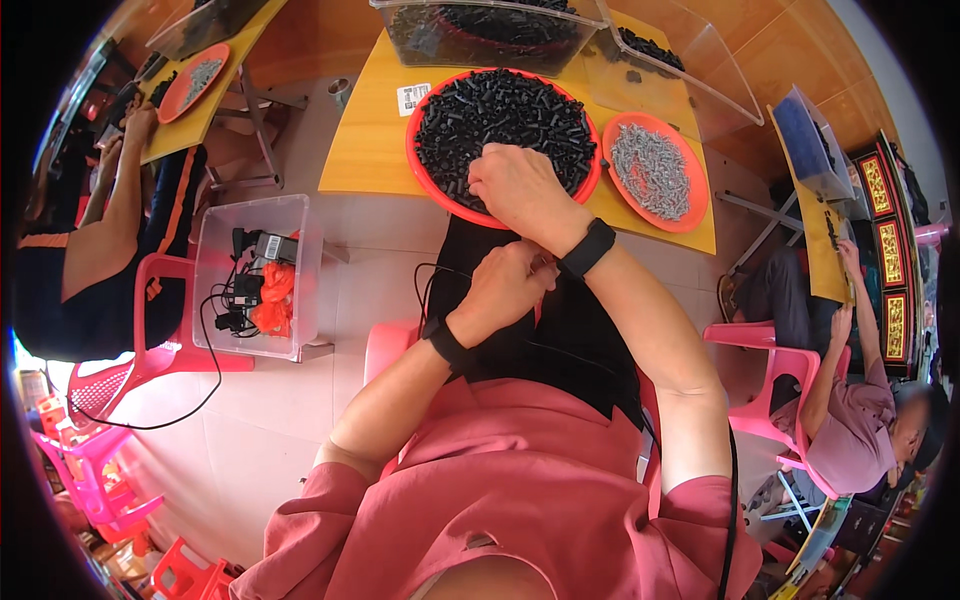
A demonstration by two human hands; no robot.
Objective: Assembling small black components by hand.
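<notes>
A round red basin [597,178] stands on the yellow table in front of me, heaped with small black tubular pieces [500,125]. Over its near right part is my right hand [525,195], with fingers bent down at the pieces; whatever is between the fingertips is hidden. My left hand [503,290] is held closer to me, below the basin's near rim and above my lap. Its fingers are curled closed, and I cannot make out what they hold. Right of the basin lies an orange-red plate [700,200] full of small silvery metal pieces [650,168].
Clear plastic bins [480,45] with black pieces stand at the table's [365,150] far side. On the left, a clear box [308,290] holds black devices, cables and orange plastic. People sit at other tables left and right, near pink chairs [775,370]. A cable loops over the floor.
</notes>
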